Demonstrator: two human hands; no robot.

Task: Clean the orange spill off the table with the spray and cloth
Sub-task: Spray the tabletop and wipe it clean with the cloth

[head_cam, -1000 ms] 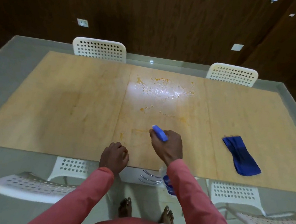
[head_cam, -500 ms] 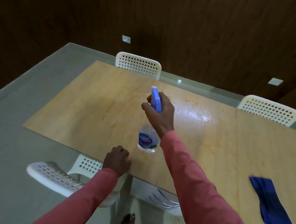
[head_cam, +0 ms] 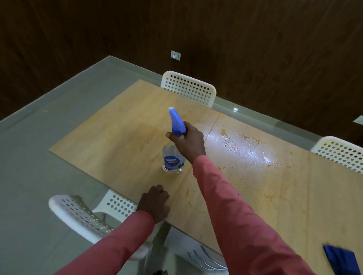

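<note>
My right hand [head_cam: 188, 140] grips the neck of a clear spray bottle [head_cam: 173, 159] with a blue trigger head; the bottle stands upright with its base on the wooden table [head_cam: 117, 139], left of the spill. The orange spill [head_cam: 242, 148] spreads as wet, shiny droplets and orange smears across the table's middle, with more smears near the front edge. My left hand [head_cam: 154, 203] rests with curled fingers on the table's near edge and holds nothing. A blue cloth [head_cam: 345, 273] lies crumpled at the right, near the front edge.
White perforated chairs stand around the table: one at the far side [head_cam: 189, 87], one at far right [head_cam: 351, 155], one pulled out at the near left [head_cam: 82, 216]. A dark wood wall lies behind. Grey floor shows on the left.
My right hand swung the spray bottle from near my body out to the left and set it down on the table. The view turned left. My left hand stayed at the edge.
</note>
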